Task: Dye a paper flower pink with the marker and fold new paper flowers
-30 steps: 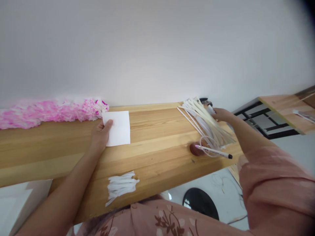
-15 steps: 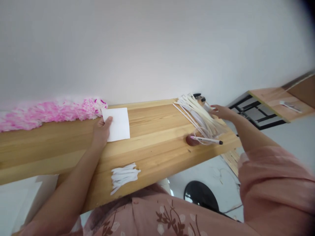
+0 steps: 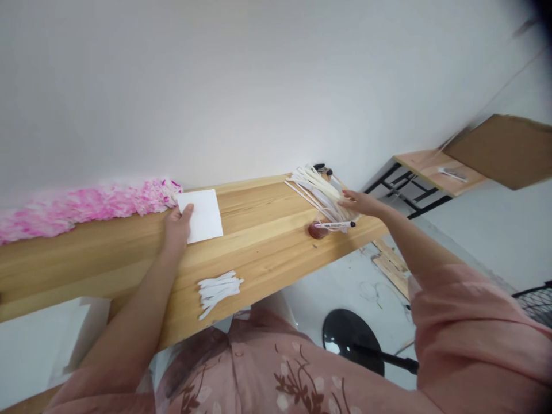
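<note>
My left grip (image 3: 176,229) pinches a white sheet (image 3: 206,217); my right grip (image 3: 362,203) reaches the long pale strips (image 3: 319,187).
Whether my right grip grasps any strips, I can't tell — a careless drag there could roll the pen (image 3: 336,225), just nearer me, off the surface (image 3: 254,230), since it lies by the edge; too tight a pinch could crease the sheet. I count one sheet, one pen, one reddish round thing (image 3: 316,231) under it, one pink fluffy row (image 3: 90,210) left of my left grip, one bunch of short strips (image 3: 219,289) nearer me — strips too overlapped to number.
</note>
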`<act>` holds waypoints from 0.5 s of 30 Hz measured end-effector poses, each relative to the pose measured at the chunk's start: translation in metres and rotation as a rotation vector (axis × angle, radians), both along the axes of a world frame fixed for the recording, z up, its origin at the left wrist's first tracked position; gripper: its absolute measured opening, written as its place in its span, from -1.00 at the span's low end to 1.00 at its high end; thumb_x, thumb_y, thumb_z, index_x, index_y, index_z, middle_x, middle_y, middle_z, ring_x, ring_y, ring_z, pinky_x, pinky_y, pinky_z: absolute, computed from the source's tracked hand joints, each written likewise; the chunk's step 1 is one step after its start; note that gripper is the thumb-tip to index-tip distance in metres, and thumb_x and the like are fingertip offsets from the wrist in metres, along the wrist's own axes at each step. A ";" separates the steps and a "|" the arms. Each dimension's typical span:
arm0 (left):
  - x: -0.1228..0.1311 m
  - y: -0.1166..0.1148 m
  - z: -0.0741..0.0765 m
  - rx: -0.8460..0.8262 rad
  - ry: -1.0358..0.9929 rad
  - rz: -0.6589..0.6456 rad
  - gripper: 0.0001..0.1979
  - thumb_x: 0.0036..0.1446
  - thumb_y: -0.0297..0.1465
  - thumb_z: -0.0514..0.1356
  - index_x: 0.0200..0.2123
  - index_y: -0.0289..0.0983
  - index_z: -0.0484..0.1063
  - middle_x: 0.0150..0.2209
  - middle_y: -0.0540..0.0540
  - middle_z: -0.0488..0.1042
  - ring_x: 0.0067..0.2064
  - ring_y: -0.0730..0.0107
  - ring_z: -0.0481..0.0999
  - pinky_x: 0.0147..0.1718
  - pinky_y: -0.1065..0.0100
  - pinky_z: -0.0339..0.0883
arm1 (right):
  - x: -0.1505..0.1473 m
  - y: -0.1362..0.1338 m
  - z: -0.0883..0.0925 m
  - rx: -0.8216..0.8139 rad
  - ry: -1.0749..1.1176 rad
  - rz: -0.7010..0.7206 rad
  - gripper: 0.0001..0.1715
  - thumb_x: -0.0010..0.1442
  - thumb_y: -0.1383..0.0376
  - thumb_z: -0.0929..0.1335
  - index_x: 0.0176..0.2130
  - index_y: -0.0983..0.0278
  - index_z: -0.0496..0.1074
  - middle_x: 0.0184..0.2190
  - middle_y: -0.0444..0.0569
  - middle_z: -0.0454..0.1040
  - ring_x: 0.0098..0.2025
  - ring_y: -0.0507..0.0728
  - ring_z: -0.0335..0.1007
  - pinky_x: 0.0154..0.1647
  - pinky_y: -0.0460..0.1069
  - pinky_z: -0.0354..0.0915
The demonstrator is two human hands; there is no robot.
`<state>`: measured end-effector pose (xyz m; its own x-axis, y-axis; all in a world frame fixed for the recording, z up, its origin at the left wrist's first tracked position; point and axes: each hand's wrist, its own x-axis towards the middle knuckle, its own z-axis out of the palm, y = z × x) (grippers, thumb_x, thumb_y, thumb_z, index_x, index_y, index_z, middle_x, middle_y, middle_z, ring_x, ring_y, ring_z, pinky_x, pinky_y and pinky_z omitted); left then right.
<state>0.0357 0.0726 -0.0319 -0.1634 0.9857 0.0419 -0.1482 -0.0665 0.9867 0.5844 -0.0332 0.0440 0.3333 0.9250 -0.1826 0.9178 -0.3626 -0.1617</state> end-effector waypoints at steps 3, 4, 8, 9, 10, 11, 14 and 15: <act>-0.001 0.001 -0.002 0.005 -0.031 -0.023 -0.51 -0.12 -0.07 0.31 -0.23 -0.33 0.47 -0.36 -0.11 0.57 -0.37 0.30 0.53 -0.29 0.26 0.48 | -0.013 0.012 -0.009 -0.066 -0.099 -0.009 0.04 0.09 -0.13 0.30 0.33 0.39 0.03 0.27 0.22 0.22 0.25 0.39 0.20 0.24 0.16 0.15; -0.001 0.001 -0.002 0.009 -0.036 -0.027 -0.51 -0.11 -0.07 0.31 -0.22 -0.34 0.47 -0.35 -0.11 0.57 -0.37 0.30 0.53 -0.29 0.27 0.47 | -0.015 0.015 -0.012 -0.075 -0.123 -0.016 0.07 0.07 -0.13 0.32 0.33 0.40 0.01 0.26 0.25 0.22 0.25 0.40 0.20 0.24 0.17 0.16; -0.001 0.002 -0.002 0.018 -0.049 -0.034 -0.50 -0.10 -0.10 0.31 -0.19 -0.36 0.48 -0.34 -0.13 0.58 -0.36 0.32 0.54 -0.31 0.33 0.46 | -0.014 0.024 -0.017 -0.021 -0.164 -0.049 -0.04 0.04 -0.02 0.37 0.29 0.33 0.11 0.15 0.21 0.37 0.14 0.38 0.33 0.13 0.15 0.26; -0.001 0.002 -0.002 0.017 -0.052 -0.040 -0.50 -0.10 -0.11 0.31 -0.19 -0.36 0.48 -0.33 -0.13 0.58 -0.35 0.32 0.54 -0.31 0.33 0.46 | -0.013 0.025 -0.017 0.002 -0.168 -0.061 -0.10 0.05 0.01 0.37 0.27 0.31 0.16 0.12 0.19 0.41 0.11 0.37 0.36 0.10 0.13 0.28; -0.001 0.002 -0.002 0.016 -0.054 -0.045 -0.50 -0.10 -0.11 0.31 -0.18 -0.36 0.49 -0.33 -0.13 0.58 -0.35 0.31 0.55 -0.31 0.34 0.46 | -0.013 0.024 -0.016 0.020 -0.170 -0.076 -0.16 0.06 0.04 0.37 0.24 0.29 0.21 0.08 0.18 0.43 0.09 0.36 0.37 0.07 0.13 0.29; -0.001 0.002 -0.001 0.016 -0.054 -0.050 -0.50 -0.10 -0.10 0.31 -0.18 -0.36 0.49 -0.33 -0.14 0.58 -0.34 0.31 0.55 -0.32 0.34 0.45 | -0.012 0.024 -0.014 0.034 -0.167 -0.092 -0.22 0.07 0.06 0.36 0.22 0.28 0.24 0.06 0.17 0.45 0.06 0.35 0.39 0.05 0.12 0.30; -0.001 0.001 -0.001 0.012 -0.036 -0.048 -0.51 -0.11 -0.08 0.30 -0.21 -0.35 0.48 -0.34 -0.13 0.58 -0.35 0.30 0.55 -0.33 0.33 0.45 | -0.009 0.018 -0.007 0.075 -0.103 -0.153 -0.34 0.11 0.12 0.34 0.16 0.29 0.32 0.00 0.17 0.48 0.00 0.32 0.40 -0.02 0.09 0.29; -0.001 0.001 -0.001 0.009 -0.030 -0.044 -0.51 -0.11 -0.08 0.30 -0.22 -0.35 0.48 -0.34 -0.13 0.58 -0.35 0.30 0.55 -0.33 0.33 0.45 | -0.008 0.015 -0.003 0.094 -0.071 -0.173 -0.38 0.12 0.13 0.34 0.13 0.30 0.35 -0.02 0.18 0.49 -0.02 0.31 0.40 -0.05 0.07 0.28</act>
<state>0.0350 0.0739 -0.0325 -0.1209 0.9916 0.0466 -0.1804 -0.0681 0.9812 0.5768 -0.0178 0.0408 0.4972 0.8649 -0.0685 0.8537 -0.5018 -0.1393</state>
